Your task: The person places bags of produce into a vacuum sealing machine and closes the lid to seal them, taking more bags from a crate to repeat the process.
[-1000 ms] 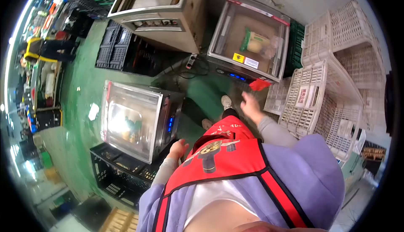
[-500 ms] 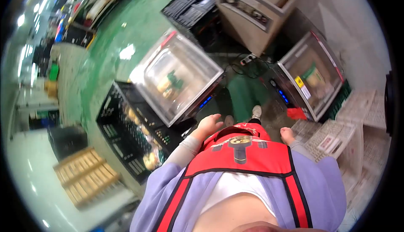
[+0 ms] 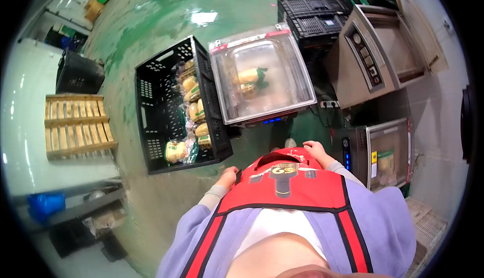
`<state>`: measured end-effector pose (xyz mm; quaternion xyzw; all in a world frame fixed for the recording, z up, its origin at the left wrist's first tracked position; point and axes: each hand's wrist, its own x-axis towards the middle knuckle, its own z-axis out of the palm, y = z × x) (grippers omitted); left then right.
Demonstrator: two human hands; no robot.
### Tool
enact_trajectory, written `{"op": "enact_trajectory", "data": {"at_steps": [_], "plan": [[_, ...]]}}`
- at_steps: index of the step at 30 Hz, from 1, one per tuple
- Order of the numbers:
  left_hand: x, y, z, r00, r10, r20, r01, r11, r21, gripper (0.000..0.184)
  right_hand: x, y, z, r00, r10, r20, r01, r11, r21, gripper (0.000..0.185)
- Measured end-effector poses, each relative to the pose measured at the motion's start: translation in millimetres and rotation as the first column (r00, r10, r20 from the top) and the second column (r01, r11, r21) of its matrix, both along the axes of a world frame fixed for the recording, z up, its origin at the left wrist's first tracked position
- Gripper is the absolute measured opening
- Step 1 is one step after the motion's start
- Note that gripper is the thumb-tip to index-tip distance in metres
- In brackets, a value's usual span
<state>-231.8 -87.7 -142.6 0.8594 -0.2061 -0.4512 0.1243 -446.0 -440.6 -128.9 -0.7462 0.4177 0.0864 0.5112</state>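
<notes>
My left hand [image 3: 229, 176] hangs low beside the red apron [image 3: 262, 187], near the black crate; its small, blurred fingers do not show clearly. Over the apron's right side, my right hand [image 3: 314, 150] has its fingers curled in, with nothing visible in them. Ahead stands a vacuum sealing machine [image 3: 225, 96] with its clear lid down. Through the lid shows a pale packed item with green wrapping [image 3: 248, 78]. Left of it, a black plastic crate [image 3: 160, 101] holds several similar bagged pale items [image 3: 194, 110]. Neither hand touches the machine or crate.
A second sealing machine [image 3: 364, 152] stands at my right, blue display lit. Behind it is a larger steel machine [image 3: 360, 61] with its lid up. Folded black crates [image 3: 317, 18] are stacked at the back. A wooden pallet [image 3: 75, 124] lies far left; cables [image 3: 322, 118] cross the floor.
My view and body have turned rightward, so the machines and crate sit differently in view. My left hand has moved back beside the apron; my right hand has come forward over it.
</notes>
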Motion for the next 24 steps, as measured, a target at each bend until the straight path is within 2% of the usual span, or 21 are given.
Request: {"op": "enact_trajectory", "data": {"at_steps": [2,3,5,7,8,9,11,13,15,17,21,24], "plan": [[-5.2,22.3,-8.4,0.999,0.024,0.049,-0.026,0.998,0.051,0.034,3.9,-6.1,-6.0,0.998,0.056,0.018,-0.056,0.998,0.015,0.029],[-6.9,31.8,-6.3,0.999,0.033,0.021,-0.034,0.997,0.067,0.034,2.0,-9.9,-6.7,0.997,0.074,0.031,-0.075,0.997,0.015,0.029],[-5.7,35.0,10.0,0.999,0.051,0.010,-0.051,0.995,0.084,0.034,-8.9,-19.3,-6.2,0.991,0.114,-0.063,-0.119,0.990,-0.072,0.029],[-9.7,29.5,31.9,0.983,0.181,-0.022,-0.179,0.981,0.075,0.035,-29.0,-37.0,-23.0,0.971,0.169,-0.169,-0.184,0.980,-0.078,0.030],[-10.6,28.3,34.5,0.964,0.258,-0.069,-0.256,0.966,0.041,0.037,-41.4,-44.3,-32.0,0.971,0.176,-0.161,-0.191,0.978,-0.083,0.030],[-12.4,23.9,35.0,0.962,0.266,-0.065,-0.264,0.964,0.035,0.037,-55.3,-51.9,-40.3,0.965,0.188,-0.185,-0.209,0.972,-0.104,0.028],[-17.7,16.1,33.2,0.944,0.323,0.062,-0.326,0.945,0.033,0.039,-67.4,-62.3,-35.4,0.955,0.210,-0.208,-0.239,0.962,-0.129,0.027],[-18.0,9.3,18.9,0.928,0.371,0.033,-0.371,0.929,-0.011,0.039,-75.4,-73.2,-25.2,0.953,0.157,-0.258,-0.188,0.977,-0.103,0.026],[-21.3,1.3,8.5,0.913,0.408,0.000,-0.408,0.912,-0.055,0.039,-80.9,-84.0,-33.6,0.961,0.128,-0.244,-0.152,0.985,-0.079,0.025],[-27.7,-18.8,22.1,0.910,0.414,0.011,-0.406,0.898,-0.167,0.037,-81.9,-91.6,-23.1,0.956,0.153,-0.249,-0.180,0.979,-0.091,0.025],[-38.3,-39.2,28.1,0.881,0.469,-0.068,-0.473,0.860,-0.191,0.035,-73.1,-105.3,-37.5,0.956,0.193,-0.219,-0.224,0.967,-0.123,0.026],[-47.9,-43.1,25.0,0.838,0.531,-0.125,-0.544,0.831,-0.119,0.034,-53.9,-103.8,-25.3,0.957,0.233,-0.172,-0.263,0.948,-0.179,0.027]]}}
